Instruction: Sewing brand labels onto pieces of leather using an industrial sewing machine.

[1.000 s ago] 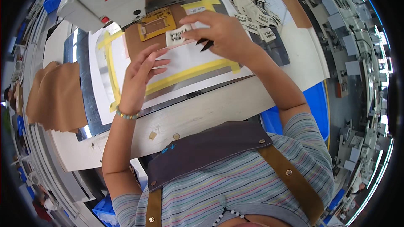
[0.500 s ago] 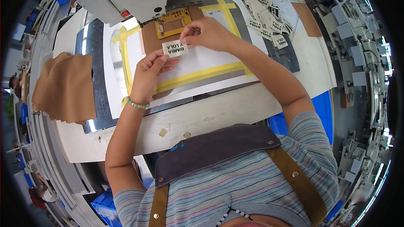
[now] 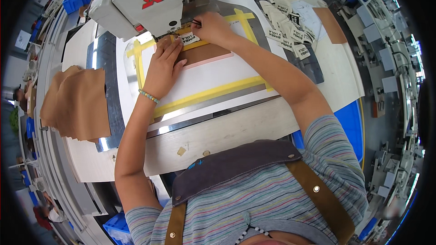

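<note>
Under the white sewing machine head [image 3: 147, 2], a cream label [image 3: 190, 38] with black lettering lies within a yellow template frame [image 3: 200, 44]. A brown leather-like piece [image 3: 204, 56] with a pinkish edge lies beneath the frame. My left hand [image 3: 164, 66] is open, its fingers stretched out over the brown piece and its fingertips at the label's left edge. My right hand [image 3: 212, 28] is closed on slim dark tweezers [image 3: 196, 22], just right of the label. The tips of my right fingers are partly hidden.
Several loose cream labels [image 3: 287, 25] are heaped at the back right, beside a brown piece [image 3: 330, 25]. A stack of brown pieces [image 3: 76, 104] lies at the left. Yellow tape [image 3: 211, 91] borders the white work sheet. A blue bin [image 3: 352, 124] stands below the table's right side.
Both hands have moved away from me toward the machine. The label, held up between them before, now lies in the yellow frame. The brown piece and frame have shifted toward me.
</note>
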### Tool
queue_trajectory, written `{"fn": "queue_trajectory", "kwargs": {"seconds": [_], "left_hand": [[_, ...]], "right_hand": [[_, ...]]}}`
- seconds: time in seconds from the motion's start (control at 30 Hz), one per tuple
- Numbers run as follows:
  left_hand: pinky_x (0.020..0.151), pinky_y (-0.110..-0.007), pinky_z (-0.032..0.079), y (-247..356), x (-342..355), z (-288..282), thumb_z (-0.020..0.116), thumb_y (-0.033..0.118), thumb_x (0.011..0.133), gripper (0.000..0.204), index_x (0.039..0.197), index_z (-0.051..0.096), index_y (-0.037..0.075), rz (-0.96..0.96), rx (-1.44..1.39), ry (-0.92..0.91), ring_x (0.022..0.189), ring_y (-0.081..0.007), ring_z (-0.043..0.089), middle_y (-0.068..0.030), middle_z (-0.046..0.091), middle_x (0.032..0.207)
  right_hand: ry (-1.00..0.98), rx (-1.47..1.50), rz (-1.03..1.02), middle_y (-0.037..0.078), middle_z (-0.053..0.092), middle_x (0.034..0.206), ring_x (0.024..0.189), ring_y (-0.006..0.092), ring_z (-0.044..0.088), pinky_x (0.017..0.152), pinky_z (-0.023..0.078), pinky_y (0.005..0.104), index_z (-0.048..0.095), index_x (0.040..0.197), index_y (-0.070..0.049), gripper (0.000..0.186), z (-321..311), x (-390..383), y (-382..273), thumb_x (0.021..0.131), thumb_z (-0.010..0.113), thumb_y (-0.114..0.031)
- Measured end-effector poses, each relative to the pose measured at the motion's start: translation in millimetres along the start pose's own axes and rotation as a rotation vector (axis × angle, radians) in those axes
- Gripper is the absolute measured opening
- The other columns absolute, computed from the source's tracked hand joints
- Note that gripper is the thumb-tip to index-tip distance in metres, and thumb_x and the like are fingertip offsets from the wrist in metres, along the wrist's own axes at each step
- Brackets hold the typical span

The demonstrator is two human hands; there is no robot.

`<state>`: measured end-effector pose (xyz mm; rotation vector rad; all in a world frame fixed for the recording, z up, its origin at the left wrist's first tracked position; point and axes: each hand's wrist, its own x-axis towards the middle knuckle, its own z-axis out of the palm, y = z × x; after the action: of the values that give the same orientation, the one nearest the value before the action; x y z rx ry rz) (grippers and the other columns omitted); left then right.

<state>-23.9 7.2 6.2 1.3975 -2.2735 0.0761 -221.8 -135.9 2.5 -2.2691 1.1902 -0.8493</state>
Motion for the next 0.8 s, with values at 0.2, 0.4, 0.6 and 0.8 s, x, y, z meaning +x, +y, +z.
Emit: {"fn": "queue_trajectory", "kwargs": {"seconds": [0.2,0.4,0.6,0.8], "left_hand": [[0.122,-0.046,0.039,-9.4,6.2,1.9,0.069,0.016,0.097,0.045,0.139,0.06,0.0,0.038,0.014,-0.051,0.146,-0.039,0.044,-0.013,0.056,0.153],[0.121,-0.046,0.04,-13.1,10.1,0.7,0.071,0.014,0.096,0.045,0.138,0.06,0.001,0.081,0.008,-0.042,0.145,-0.0382,0.045,-0.0128,0.058,0.15],[0.121,-0.045,0.04,-14.7,12.3,1.1,0.071,0.009,0.095,0.04,0.134,0.063,0.001,0.037,-0.074,-0.046,0.143,-0.0381,0.047,-0.013,0.061,0.146],[0.121,-0.044,0.039,-29.0,8.0,6.7,0.07,0.005,0.096,0.037,0.132,0.065,0.002,-0.033,-0.295,-0.027,0.144,-0.036,0.049,-0.0129,0.064,0.144]], "right_hand": [[-0.032,-0.101,-0.176,0.014,0.075,0.106,0.095,0.0362,0.071,0.086,0.057,0.0444,0.077,0.097,-0.004,0.017,-17.4,-10.6,4.6,0.084,0.07,-0.012],[-0.162,-0.36,-0.512,0.006,0.07,0.129,0.124,0.0266,0.06,0.102,0.055,0.0378,0.076,0.113,-0.005,0.03,-37.2,-42.1,13.0,0.086,0.064,0.0],[-0.161,-0.47,-0.661,0.005,0.069,0.131,0.131,0.0242,0.058,0.105,0.054,0.0374,0.074,0.119,-0.004,0.035,-29.6,-40.4,8.3,0.087,0.062,0.0],[-0.204,-0.26,-0.63,0.005,0.067,0.137,0.13,0.0278,0.058,0.108,0.053,0.0389,0.072,0.127,-0.007,0.043,-12.0,-39.9,8.0,0.087,0.061,0.004]]}}
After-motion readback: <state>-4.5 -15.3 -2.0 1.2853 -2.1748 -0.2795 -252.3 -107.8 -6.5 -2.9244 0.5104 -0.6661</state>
